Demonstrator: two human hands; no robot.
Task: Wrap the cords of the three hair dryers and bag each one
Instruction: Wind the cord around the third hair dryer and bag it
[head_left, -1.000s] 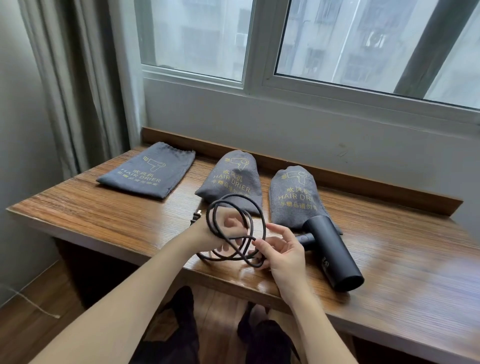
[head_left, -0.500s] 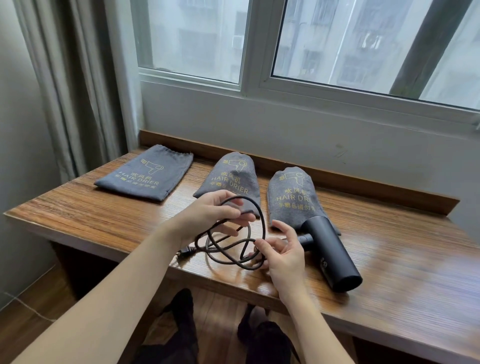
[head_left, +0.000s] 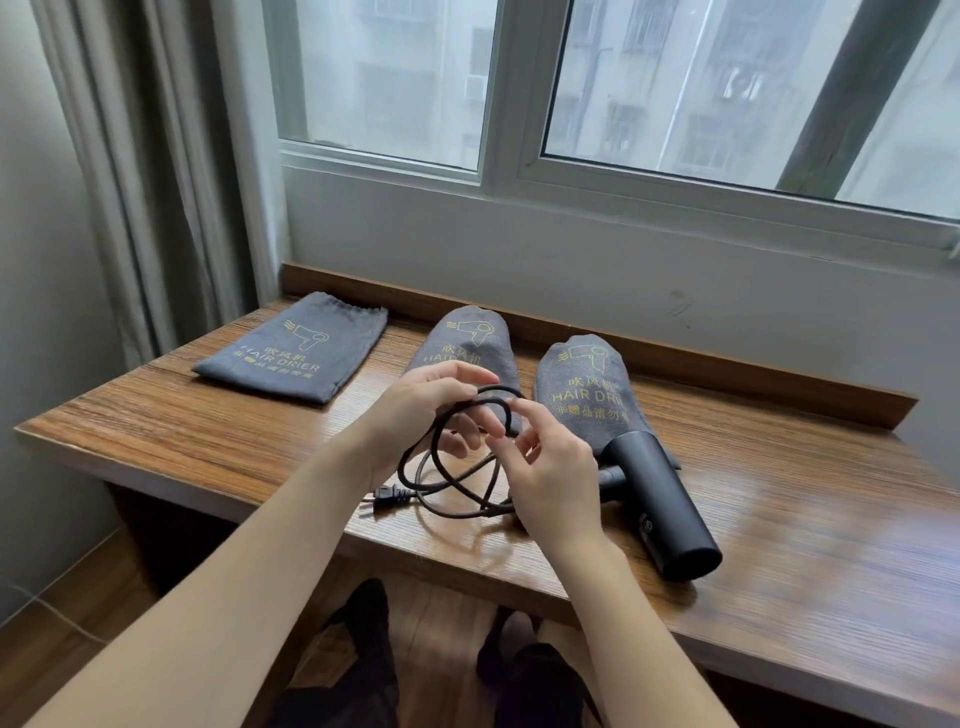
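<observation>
Nearest the viewer, two bare forearms are reaching forward over the front edge of a wooden desk (head_left: 218, 431), and all places below are being given relative to the black hair dryer (head_left: 662, 509) lying on its side on that desk. Just beside the dryer's handle end, toward the viewer's left, the right hand (head_left: 556, 473) is pinching the dryer's black cord (head_left: 447, 467) between thumb and fingertips, with the other fingers loosely curled. Beyond it, farther to the left of the dryer, the left hand (head_left: 421, 410) is gripping the top of the coiled loops, fingers curled round the strands and lifting them off the wood. The lower loops are sagging onto the desk, and the plug (head_left: 387, 497) is lying loose at the coil's left side, nearer the front edge than the dryer. Behind the dryer, touching its rear end, a filled grey bag (head_left: 582, 395) printed "HAIR DRIER" is lying; a second bulging bag (head_left: 467, 338) is sitting to that one's left, partly behind the hands. Farthest left, well apart from the dryer, a flat empty bag (head_left: 296, 353) is waiting. Behind everything, a window (head_left: 623, 104) and a curtain (head_left: 145, 156) are closing the scene. The step appears to be coiling the third dryer's cord; next, the coil likely needs tightening and the plug tucking in, then the flat bag fetching.
</observation>
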